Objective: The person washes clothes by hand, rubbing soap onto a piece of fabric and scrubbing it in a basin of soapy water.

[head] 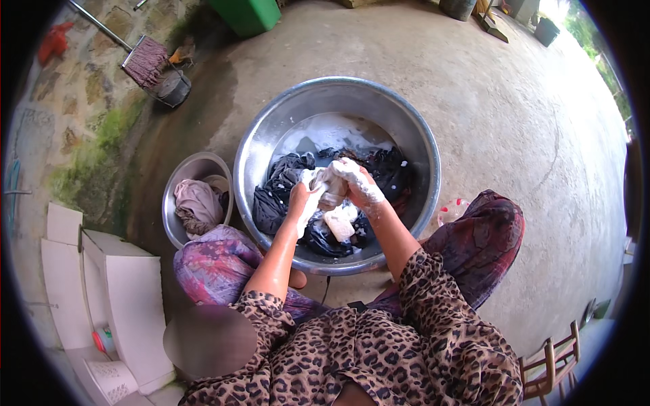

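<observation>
A large metal basin (pixel 429 147) stands on the floor between my knees. Over its middle, my left hand (pixel 309 195) and my right hand (pixel 358 183) grip one pale, soapy garment (pixel 332 185) from both sides. White lather coats both hands. Dark wet clothes (pixel 271 203) lie around and under them in the basin. Foamy water (pixel 330 133) shows at the far side. Just below the garment, a whitish block (pixel 339 226), perhaps soap, rests on the dark cloth. How the fingers sit inside the garment's folds is partly hidden.
Left of the basin, a smaller metal bowl (pixel 170 203) holds pinkish clothes (pixel 195 203). A mop (pixel 146 61) leans over a dark bucket (pixel 175 89) near the stone wall. A green bin (pixel 246 15) stands beyond. A clear dish with red marks (pixel 453 210) sits beside my right knee. A wooden chair (pixel 551 360) is lower right.
</observation>
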Tool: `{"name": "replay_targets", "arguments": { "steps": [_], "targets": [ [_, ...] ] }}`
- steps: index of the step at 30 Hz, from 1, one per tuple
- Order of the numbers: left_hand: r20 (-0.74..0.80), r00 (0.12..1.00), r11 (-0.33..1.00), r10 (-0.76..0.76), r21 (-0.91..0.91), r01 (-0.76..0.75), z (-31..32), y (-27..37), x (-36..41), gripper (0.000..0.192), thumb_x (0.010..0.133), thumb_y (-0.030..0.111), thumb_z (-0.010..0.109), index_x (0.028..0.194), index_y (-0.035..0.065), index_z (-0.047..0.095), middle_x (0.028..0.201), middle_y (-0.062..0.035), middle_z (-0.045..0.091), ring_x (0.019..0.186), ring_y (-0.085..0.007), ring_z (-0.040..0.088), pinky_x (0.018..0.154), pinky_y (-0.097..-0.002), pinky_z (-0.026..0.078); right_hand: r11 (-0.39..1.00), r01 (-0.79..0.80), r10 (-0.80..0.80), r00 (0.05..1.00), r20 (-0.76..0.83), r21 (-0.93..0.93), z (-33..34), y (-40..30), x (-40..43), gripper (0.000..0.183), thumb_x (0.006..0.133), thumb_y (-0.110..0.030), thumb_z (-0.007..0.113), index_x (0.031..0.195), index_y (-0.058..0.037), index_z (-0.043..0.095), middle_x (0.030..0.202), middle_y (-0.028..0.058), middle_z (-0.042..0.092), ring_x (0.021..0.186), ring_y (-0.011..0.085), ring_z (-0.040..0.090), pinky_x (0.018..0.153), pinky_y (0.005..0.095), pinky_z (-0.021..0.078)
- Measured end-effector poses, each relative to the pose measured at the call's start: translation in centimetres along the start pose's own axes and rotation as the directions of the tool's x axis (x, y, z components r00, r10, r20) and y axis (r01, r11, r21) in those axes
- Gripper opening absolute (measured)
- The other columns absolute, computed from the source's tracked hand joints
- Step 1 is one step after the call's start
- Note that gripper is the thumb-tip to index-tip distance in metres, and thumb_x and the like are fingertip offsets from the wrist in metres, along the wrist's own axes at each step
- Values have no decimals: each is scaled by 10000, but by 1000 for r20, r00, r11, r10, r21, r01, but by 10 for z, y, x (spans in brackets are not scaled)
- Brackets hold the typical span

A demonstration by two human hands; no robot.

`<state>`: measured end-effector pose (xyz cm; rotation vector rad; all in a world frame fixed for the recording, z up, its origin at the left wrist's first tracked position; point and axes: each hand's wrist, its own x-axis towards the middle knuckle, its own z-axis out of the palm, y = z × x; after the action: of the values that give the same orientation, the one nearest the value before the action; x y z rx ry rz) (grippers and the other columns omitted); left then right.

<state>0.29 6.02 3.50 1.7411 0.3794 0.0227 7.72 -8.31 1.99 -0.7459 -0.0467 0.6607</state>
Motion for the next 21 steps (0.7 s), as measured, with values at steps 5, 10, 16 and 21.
{"name": "replay_targets", "arguments": {
  "steps": [5,10,16,21],
  "targets": [
    [97,995,871,-10,-489,57,1,25,-2,212,896,97,476,1066,-3,553,1010,-66,600,944,-146,568,831,-264,449,963,-34,67,991,-114,267,-27,-21,-1,194,853,-218,592,936,-47,550,971,189,605,957,342,601,875,488,482],
    [-22,994,667,-108,-743,56,2,9,6,188,908,152,455,1001,29,563,888,-79,623,798,-168,630,683,-287,517,925,-123,140,990,-21,359,-18,9,4,170,839,-196,586,891,-34,588,855,93,632,790,203,612,764,354,507],
    [109,981,713,159,-700,-38,-28,-68,4,241,890,291,495,847,65,565,792,-68,596,757,-184,607,672,-301,520,277,248,-313,937,157,-928,90,44,-37,281,759,-293,638,796,-17,604,714,160,626,657,267,634,611,391,509],
    [357,905,308,-231,-856,416,13,-53,4,289,914,338,428,928,77,550,801,-63,585,768,-207,600,736,-359,508,-6,-13,-452,892,-8,-1000,53,50,-25,293,699,-309,681,723,-20,643,647,207,602,595,366,605,551,434,479]
  ]
}}
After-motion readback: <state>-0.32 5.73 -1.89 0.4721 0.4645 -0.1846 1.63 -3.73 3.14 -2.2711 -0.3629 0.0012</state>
